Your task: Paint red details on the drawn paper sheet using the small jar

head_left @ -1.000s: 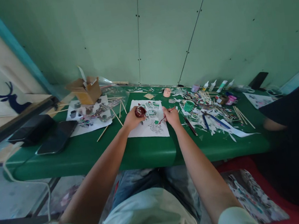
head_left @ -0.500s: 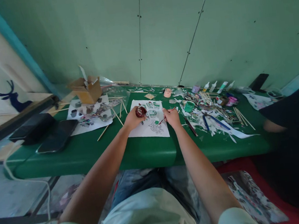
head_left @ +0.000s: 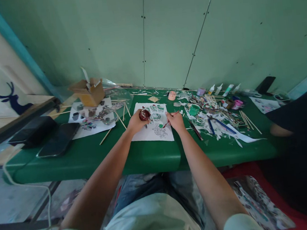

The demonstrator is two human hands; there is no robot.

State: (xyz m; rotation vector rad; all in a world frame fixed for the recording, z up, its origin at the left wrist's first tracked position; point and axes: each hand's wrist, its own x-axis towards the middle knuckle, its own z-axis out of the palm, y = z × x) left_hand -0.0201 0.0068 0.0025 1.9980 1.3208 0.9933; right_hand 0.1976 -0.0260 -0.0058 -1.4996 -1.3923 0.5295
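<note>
My left hand (head_left: 136,123) is closed around a small jar of dark red paint (head_left: 144,115), held over the upper left of a white sheet of paper (head_left: 150,134). The sheet bears a printed line drawing (head_left: 160,131) at its lower right and several green-and-red painted pieces (head_left: 157,111) higher up. In my right hand (head_left: 175,120) a thin paintbrush (head_left: 168,122) is pinched, its tip slanting down to the left at the drawing, beside a small green patch (head_left: 161,126). Whether the tip touches the paper I cannot tell.
A cardboard box (head_left: 92,94), a phone (head_left: 59,139) and a black case (head_left: 33,131) are to the left. Paper scraps, scissors (head_left: 223,125), a green paint jar (head_left: 194,109) and glue bottles (head_left: 219,89) crowd the right. Another person's dark sleeve (head_left: 285,114) is at the far right.
My right hand has shifted very slightly left and the brush with it. The left hand and the jar stay nearly where they were.
</note>
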